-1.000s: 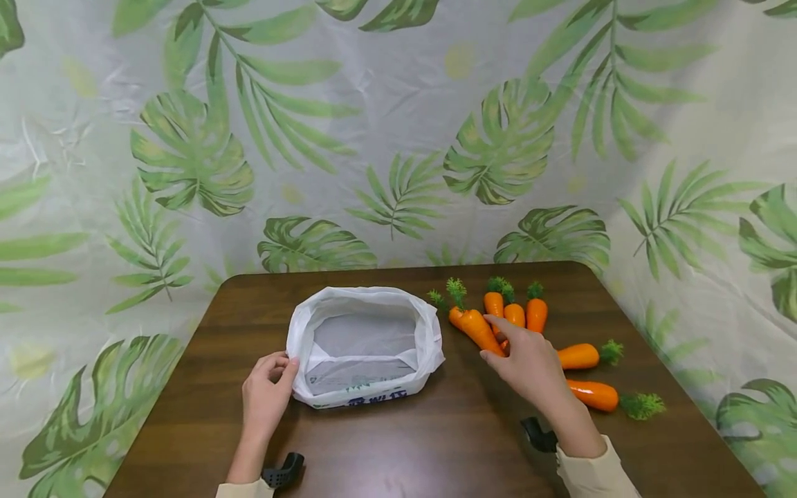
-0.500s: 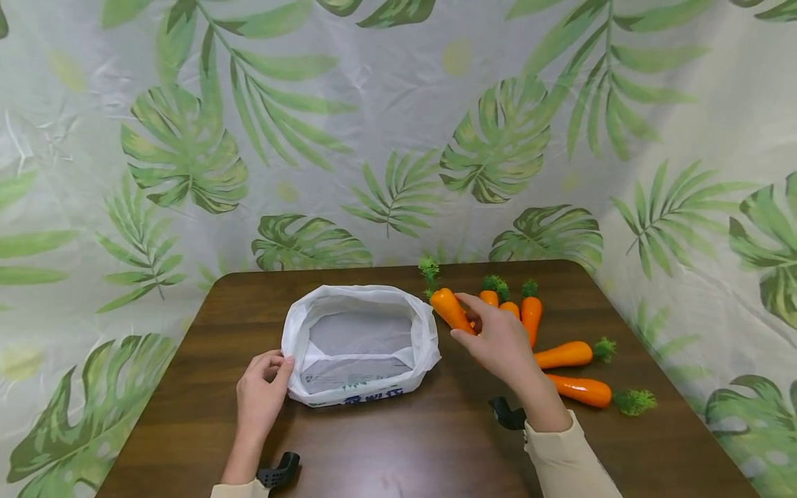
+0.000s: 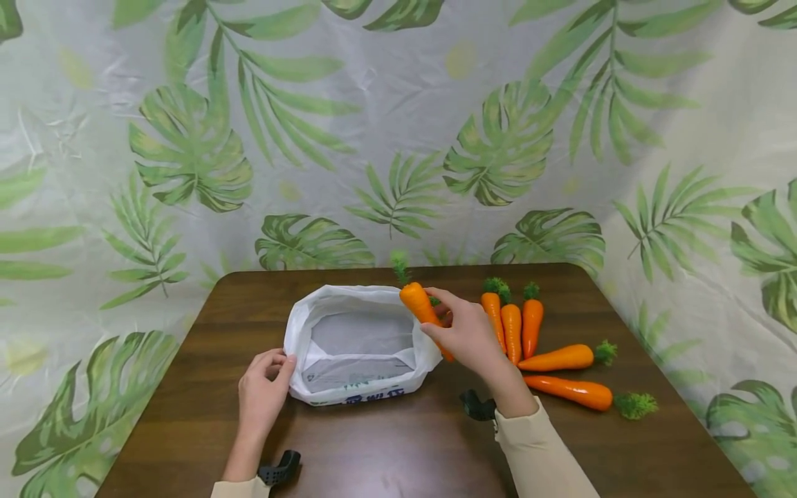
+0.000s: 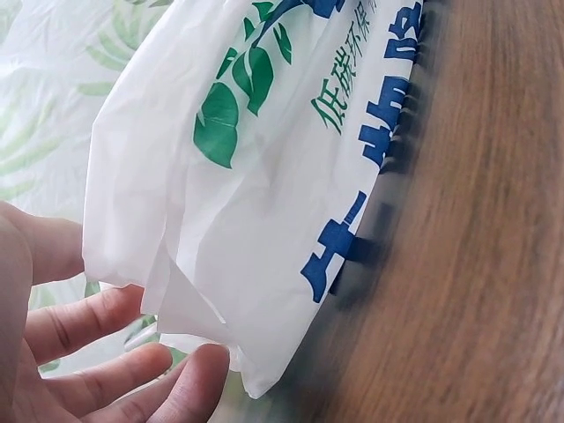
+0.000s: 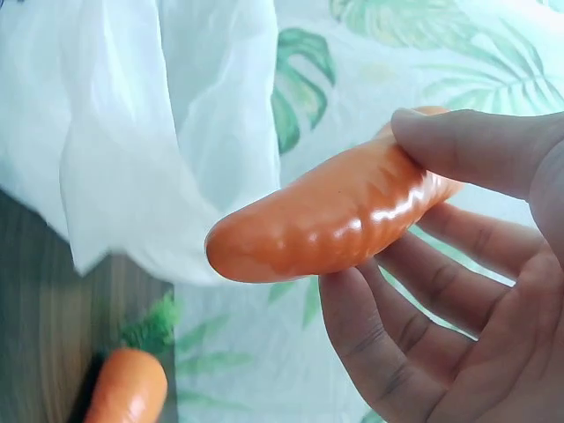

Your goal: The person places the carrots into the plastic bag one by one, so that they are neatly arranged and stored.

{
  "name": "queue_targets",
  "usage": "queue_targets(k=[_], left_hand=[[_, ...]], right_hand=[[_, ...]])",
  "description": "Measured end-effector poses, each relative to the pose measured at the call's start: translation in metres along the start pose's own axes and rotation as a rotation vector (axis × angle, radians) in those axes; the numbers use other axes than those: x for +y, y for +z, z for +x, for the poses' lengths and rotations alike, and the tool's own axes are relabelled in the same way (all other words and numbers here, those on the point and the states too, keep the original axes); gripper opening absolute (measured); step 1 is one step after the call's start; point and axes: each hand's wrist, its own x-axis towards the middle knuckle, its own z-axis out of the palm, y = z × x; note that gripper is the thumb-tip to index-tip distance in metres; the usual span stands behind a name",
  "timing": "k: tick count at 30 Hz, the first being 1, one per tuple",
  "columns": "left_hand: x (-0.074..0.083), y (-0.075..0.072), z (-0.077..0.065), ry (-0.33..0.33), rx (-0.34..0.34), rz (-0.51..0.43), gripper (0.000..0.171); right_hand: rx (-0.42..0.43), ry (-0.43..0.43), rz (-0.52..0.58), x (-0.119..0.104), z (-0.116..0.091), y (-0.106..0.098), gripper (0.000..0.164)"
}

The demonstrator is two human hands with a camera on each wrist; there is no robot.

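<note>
An orange carrot [image 3: 416,303] with a leafy green top is held in my right hand [image 3: 473,339], over the right rim of the white plastic bag [image 3: 364,399]. In the right wrist view, the thumb and fingers pinch this carrot [image 5: 326,220] with its blunt end pointing left, towards the bag [image 5: 123,159]. The bag stands on the table with its mouth spread wide. My left hand [image 3: 264,391] holds the bag's left edge between thumb and fingers. The left wrist view shows the printed side of the bag [image 4: 229,229] beside those fingertips [image 4: 207,374].
Several carrots [image 3: 512,328] lie fanned out on the brown wooden table [image 3: 398,449], right of the bag. Another carrot [image 5: 132,388] shows below the bag in the right wrist view. A leaf-patterned cloth [image 3: 398,124] hangs behind the table.
My right hand has carried the carrot left, away from the other carrots, to the bag's right rim. The left hand keeps its place at the bag.
</note>
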Motion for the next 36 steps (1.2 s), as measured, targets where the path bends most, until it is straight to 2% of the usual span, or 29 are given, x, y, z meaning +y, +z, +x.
queue_targets(k=[10, 18, 29, 36], left_hand=[[-0.002, 0.000, 0.000, 0.008, 0.006, 0.013, 0.019], [-0.003, 0.000, -0.001, 0.004, 0.006, 0.017, 0.019], [-0.004, 0.003, -0.002, 0.025, 0.022, 0.022, 0.018], [0.001, 0.005, -0.003, 0.045, 0.052, 0.024, 0.016]], right_hand=[[-0.038, 0.000, 0.015, -0.018, 0.007, 0.022, 0.061], [-0.075, -0.059, 0.074, -0.033, 0.013, 0.038, 0.062], [-0.137, -0.098, 0.021, -0.032, 0.017, 0.076, 0.061], [-0.238, -0.113, -0.050, -0.026, 0.013, 0.095, 0.061]])
